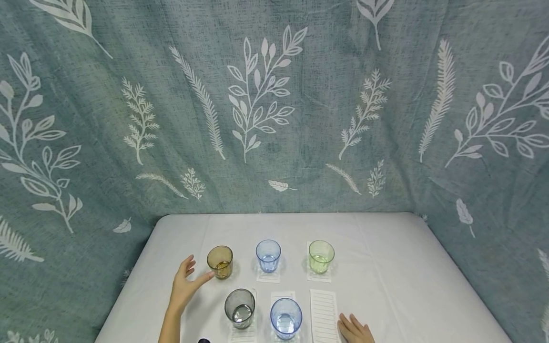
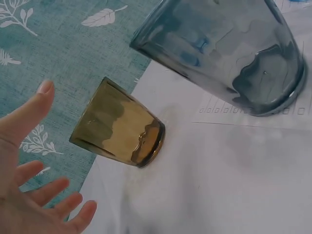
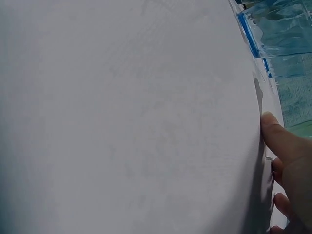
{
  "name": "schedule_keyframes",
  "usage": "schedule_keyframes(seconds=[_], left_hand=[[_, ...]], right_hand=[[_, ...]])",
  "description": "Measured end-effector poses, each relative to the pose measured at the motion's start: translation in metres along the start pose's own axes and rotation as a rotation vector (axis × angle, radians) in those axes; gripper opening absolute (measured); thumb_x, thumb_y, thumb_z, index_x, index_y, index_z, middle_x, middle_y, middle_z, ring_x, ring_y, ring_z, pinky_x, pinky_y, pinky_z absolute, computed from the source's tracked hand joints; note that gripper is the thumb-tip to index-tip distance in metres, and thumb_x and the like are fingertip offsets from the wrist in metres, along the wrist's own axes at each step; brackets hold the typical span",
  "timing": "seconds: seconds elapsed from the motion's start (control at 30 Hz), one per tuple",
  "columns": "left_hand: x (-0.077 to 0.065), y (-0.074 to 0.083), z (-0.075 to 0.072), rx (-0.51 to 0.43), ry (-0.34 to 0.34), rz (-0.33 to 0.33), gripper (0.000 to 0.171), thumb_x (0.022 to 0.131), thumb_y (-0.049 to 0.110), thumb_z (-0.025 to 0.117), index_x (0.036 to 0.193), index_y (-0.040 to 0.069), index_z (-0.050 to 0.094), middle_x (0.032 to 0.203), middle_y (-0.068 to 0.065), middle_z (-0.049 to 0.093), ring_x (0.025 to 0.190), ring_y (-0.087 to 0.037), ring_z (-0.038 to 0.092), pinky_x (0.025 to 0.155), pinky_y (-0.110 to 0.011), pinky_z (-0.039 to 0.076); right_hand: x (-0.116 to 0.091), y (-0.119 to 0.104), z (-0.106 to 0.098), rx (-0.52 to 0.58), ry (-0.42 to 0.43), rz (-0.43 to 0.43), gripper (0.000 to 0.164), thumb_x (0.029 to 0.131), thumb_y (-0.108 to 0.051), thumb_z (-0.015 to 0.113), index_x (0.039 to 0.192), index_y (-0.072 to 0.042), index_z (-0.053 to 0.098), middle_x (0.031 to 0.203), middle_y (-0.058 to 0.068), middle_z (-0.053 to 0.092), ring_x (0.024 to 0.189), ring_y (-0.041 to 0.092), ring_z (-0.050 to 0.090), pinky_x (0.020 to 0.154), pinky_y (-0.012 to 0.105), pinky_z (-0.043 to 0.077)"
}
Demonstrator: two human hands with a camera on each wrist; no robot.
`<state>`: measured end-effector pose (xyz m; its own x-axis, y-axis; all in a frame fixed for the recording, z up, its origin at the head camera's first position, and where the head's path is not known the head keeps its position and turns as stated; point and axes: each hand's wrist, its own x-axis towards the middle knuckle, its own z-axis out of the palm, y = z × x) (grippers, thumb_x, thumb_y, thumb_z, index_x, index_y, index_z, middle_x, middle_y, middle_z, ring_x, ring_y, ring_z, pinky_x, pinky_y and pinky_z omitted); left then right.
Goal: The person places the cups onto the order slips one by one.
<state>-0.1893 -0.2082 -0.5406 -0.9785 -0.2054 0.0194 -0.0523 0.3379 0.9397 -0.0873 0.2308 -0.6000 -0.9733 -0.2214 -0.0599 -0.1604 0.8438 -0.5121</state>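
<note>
An amber glass [image 1: 220, 262] stands upright at the left of the white table. Beside it, my left hand [image 1: 186, 286] is held with thumb and fingers spread, the thumb near the glass's side in the head view. From the left wrist, that hand [image 2: 36, 170] shows a gap between it and the amber glass [image 2: 122, 127]; a smoky grey glass [image 2: 234, 53] stands closer to the camera. My right hand [image 1: 355, 328] rests on the table with extended fingers, just right of a printed paper strip [image 1: 324, 314]. At the right wrist, the hand [image 3: 292, 170] is partly cut off.
A blue glass [image 1: 268, 256] and a green glass [image 1: 320, 257] stand on paper slips in the back row. In front are the grey glass [image 1: 240, 308] and another blue glass [image 1: 286, 318], also on slips. A patterned green curtain [image 1: 317, 143] hangs behind the table.
</note>
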Motion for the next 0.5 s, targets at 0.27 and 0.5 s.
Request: schedule_keyframes(seconds=[0.27, 0.5], left_hand=[[0.010, -0.002, 0.009, -0.014, -0.061, -0.010, 0.093, 0.073, 0.020, 0.081, 0.144, -0.002, 0.026, 0.144, -0.030, 0.032, 0.131, -0.048, 0.030, 0.105, -0.061, 0.029], [0.015, -0.003, 0.015, -0.031, -0.084, 0.002, 0.095, 0.071, 0.018, 0.083, 0.144, -0.004, 0.025, 0.143, -0.032, 0.032, 0.130, -0.049, 0.031, 0.105, -0.061, 0.029]], right_hand=[[-0.001, 0.002, 0.003, -0.003, 0.102, -0.090, 0.069, 0.079, -0.045, 0.068, 0.115, 0.013, 0.059, 0.129, 0.028, 0.052, 0.121, 0.053, 0.041, 0.088, 0.078, 0.027], [0.004, 0.007, 0.003, 0.036, 0.165, -0.218, 0.057, 0.078, -0.034, 0.071, 0.109, 0.013, 0.061, 0.123, 0.030, 0.053, 0.115, 0.055, 0.041, 0.081, 0.076, 0.035]])
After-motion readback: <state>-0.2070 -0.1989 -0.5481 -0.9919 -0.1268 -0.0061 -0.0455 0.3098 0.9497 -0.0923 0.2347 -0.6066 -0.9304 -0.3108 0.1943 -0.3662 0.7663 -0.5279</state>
